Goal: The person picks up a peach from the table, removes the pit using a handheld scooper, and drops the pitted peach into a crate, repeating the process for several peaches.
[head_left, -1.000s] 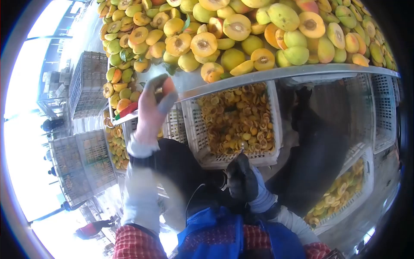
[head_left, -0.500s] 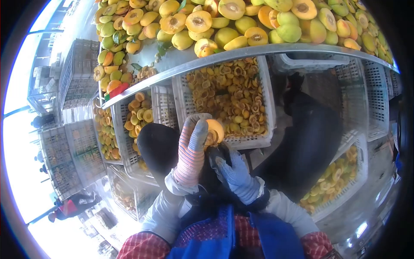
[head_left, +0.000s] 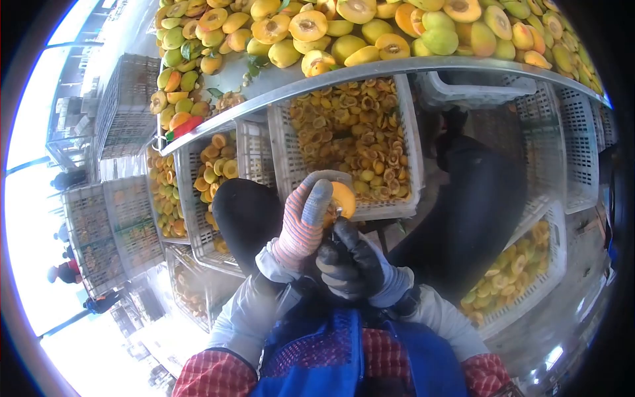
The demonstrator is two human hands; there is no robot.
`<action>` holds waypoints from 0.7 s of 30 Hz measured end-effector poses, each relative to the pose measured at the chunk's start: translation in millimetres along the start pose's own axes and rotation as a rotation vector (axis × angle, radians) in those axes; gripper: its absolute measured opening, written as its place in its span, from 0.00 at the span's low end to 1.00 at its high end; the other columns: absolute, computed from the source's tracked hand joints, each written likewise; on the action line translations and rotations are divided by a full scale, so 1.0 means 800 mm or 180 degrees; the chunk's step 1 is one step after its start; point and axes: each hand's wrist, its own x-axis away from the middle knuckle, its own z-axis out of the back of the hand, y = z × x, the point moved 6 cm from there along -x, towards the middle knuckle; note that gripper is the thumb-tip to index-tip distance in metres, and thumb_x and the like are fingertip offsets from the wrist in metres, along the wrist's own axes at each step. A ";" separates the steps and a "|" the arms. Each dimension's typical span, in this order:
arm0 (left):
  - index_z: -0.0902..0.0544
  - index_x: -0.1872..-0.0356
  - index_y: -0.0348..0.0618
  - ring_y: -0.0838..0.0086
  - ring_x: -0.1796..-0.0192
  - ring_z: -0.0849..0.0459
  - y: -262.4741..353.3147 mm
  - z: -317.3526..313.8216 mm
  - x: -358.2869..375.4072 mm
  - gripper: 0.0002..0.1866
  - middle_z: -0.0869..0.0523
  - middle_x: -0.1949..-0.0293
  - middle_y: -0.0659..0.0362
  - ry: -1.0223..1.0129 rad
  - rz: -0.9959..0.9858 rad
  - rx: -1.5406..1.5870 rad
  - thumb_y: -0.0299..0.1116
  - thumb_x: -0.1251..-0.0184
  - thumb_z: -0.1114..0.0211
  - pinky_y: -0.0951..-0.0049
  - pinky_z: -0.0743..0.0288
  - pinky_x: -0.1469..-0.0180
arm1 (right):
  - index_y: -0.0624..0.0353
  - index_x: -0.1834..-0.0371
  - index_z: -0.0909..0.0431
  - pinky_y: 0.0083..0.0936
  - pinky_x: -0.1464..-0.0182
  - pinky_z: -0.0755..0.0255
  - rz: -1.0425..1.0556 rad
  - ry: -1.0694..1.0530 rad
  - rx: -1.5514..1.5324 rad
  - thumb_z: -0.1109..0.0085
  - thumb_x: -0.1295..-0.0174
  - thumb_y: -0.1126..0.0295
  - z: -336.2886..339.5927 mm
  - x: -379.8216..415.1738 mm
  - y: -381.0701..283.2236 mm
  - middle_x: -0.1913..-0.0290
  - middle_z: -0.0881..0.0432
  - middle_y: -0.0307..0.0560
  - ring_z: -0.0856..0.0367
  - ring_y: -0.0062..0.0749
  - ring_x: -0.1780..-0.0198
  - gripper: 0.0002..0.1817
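My left hand (head_left: 303, 221), in a striped glove with grey fingertips, is closed on a yellow peach half (head_left: 344, 200) held upright before my lap. My right hand (head_left: 350, 259), in a blue-grey glove with a black palm side, is curled closed against the lower edge of the fruit. A small shiny bit shows between the right fingertips and the peach, but what the right fist grips is mostly hidden. Just beyond both hands stands a white plastic crate (head_left: 414, 159) of brownish peach scraps.
A metal-edged table (head_left: 264, 74) across the top bears many whole and halved peaches (head_left: 347, 47), plus a red item (head_left: 187, 127) at its left corner. Crates of fruit stand left (head_left: 192, 198) and lower right (head_left: 559, 255). My knees flank the scrap crate. Far left are stacked crates and people.
My right hand has turned over and closed, its black palm side now showing, up against the peach half. The left hand with the peach has shifted slightly right.
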 end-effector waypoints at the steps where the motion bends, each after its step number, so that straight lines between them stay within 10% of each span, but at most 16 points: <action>1: 0.22 0.50 0.38 0.79 0.58 0.22 -0.001 0.000 0.000 0.21 0.18 0.62 0.60 -0.0048 0.0054 0.0045 0.48 0.28 0.47 0.78 0.29 0.53 | 0.52 0.64 0.29 0.21 0.86 0.43 -0.0072 -0.0188 -0.0358 0.60 0.32 0.39 -0.005 -0.001 0.003 0.82 0.35 0.34 0.38 0.18 0.86 0.26; 13: 0.20 0.53 0.39 0.77 0.64 0.21 -0.018 0.015 0.020 0.19 0.17 0.65 0.58 0.0892 0.0989 0.1468 0.46 0.30 0.43 0.78 0.27 0.60 | 0.55 0.66 0.33 0.19 0.88 0.41 -0.0348 -0.1605 -0.1177 0.60 0.33 0.38 -0.045 -0.006 -0.001 0.84 0.36 0.34 0.41 0.16 0.90 0.28; 21: 0.22 0.50 0.38 0.69 0.57 0.19 0.080 0.190 0.035 0.20 0.18 0.61 0.57 0.2522 -0.0906 -0.2580 0.45 0.32 0.40 0.70 0.25 0.53 | 0.56 0.62 0.25 0.20 0.80 0.41 0.0235 -0.0768 -0.1343 0.63 0.31 0.41 0.034 -0.016 -0.029 0.80 0.37 0.32 0.39 0.19 0.82 0.29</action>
